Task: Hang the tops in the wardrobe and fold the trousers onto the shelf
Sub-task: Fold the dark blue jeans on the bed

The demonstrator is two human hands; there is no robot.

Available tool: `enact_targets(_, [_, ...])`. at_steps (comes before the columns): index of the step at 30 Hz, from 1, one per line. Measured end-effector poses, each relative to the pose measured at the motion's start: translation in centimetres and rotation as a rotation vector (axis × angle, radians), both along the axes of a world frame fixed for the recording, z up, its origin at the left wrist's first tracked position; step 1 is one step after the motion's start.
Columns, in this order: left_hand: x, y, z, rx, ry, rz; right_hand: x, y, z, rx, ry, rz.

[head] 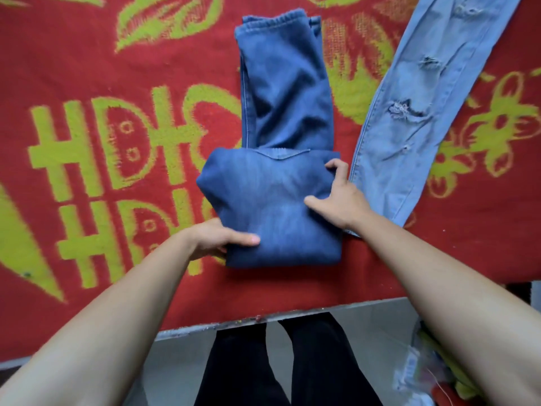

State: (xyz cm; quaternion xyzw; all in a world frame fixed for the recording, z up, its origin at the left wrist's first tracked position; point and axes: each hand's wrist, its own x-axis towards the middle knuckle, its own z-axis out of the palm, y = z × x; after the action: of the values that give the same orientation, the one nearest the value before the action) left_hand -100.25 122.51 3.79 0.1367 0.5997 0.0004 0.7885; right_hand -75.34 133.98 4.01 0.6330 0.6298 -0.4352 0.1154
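Pinches the dark blue jeans (275,197) at the near fold with left hand (218,238), hooks right hand (344,197) fingers (336,165) over the right edge, likely to keep layers aligned.

The half-folded trousers (278,183) lie mid-blanket (117,171), legs stretching away, with a second pair of trousers (409,112) slantwise just to their right, the left hand (213,238) at the fold's near left edge and the right hand (342,197) on its right side.

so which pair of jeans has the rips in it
The light blue jeans, lying stretched out on the right, with torn holes down the leg. The dark blue jeans, half folded in the middle, show no rips.
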Motion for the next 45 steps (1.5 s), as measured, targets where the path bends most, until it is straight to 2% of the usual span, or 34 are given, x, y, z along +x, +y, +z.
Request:
enact_targets(1, [-1.0,0.0,-0.2,-0.048,-0.006,-0.194,0.5,0.2,0.1,-0.052,-0.012,0.035])
enact_targets(3, [-3.6,1.4,-1.0,-0.069,0.103,-0.521,1.2,1.8,0.3,-0.105,-0.045,0.107])
enact_targets(5, [-6.0,4.3,-1.9,0.051,0.352,-0.571,1.4,4.4,0.3,-0.073,-0.104,0.208])
enact_targets(6, [-6.9,6.2,-2.3,0.159,0.51,-0.481,1.3,5.9,0.2,-0.023,-0.129,0.239])
enact_targets(7, [-7.5,8.3,-2.5,0.257,0.652,-0.276,1.0,7.3,0.0,0.047,-0.148,0.241])
enact_targets(9, [-7.5,12.8,-2.6,0.374,0.739,0.276,0.1,10.2,-0.8,0.191,-0.109,0.104])
enact_targets(10, [-6.9,15.1,-2.4,0.415,0.715,0.465,-0.6,11.6,-1.3,0.26,-0.06,-0.005])
enact_targets(12, [-5.0,19.1,-2.0,0.498,0.654,0.571,-2.0,14.2,-2.5,0.358,0.044,-0.18])
enact_targets(15, [-2.0,23.3,-2.2,0.616,0.576,0.482,-4.4,17.3,-3.7,0.337,0.085,-0.273])
enact_targets(18, [-1.8,26.4,-3.4,0.788,0.746,0.423,-5.7,18.9,-4.7,0.276,0.032,-0.187])
enact_targets(22, [-3.2,28.4,-4.8,0.791,0.828,0.411,-6.3,19.7,-4.9,0.209,-0.053,-0.113])
enact_targets(24, [-3.7,28.5,-5.6,0.728,0.809,0.44,-7.1,20.4,-4.6,0.188,-0.012,-0.191])
enact_targets(27, [-3.9,28.7,-6.4,0.639,0.563,0.616,-8.6,21.8,-4.2,0.121,0.289,-0.499])
enact_targets(30, [-3.7,28.7,-6.8,0.686,0.321,0.709,-9.2,22.7,-5.0,-0.039,0.638,-0.665])
enact_targets(31, [-3.5,28.7,-7.1,0.7,0.273,0.716,-9.2,22.7,-5.4,-0.061,0.689,-0.675])
enact_targets(33, [-3.1,28.8,-7.6,0.727,0.234,0.752,-8.6,23.1,-6.4,-0.032,0.672,-0.617])
enact_targets(36, [-2.8,28.7,-6.8,0.726,0.263,0.776,-8.1,23.3,-6.4,-0.018,0.63,-0.537])
enact_targets(40, [-2.2,27.6,-2.3,0.648,0.344,0.561,-7.6,21.8,-2.9,0.111,0.549,-0.438])
enact_targets(42, [-1.5,26.5,1.1,0.739,0.403,0.515,-7.1,20.5,0.0,0.191,0.517,-0.389])
enact_targets(45, [-0.1,23.3,6.1,0.907,0.372,0.465,-5.9,17.9,3.8,0.216,0.599,-0.357])
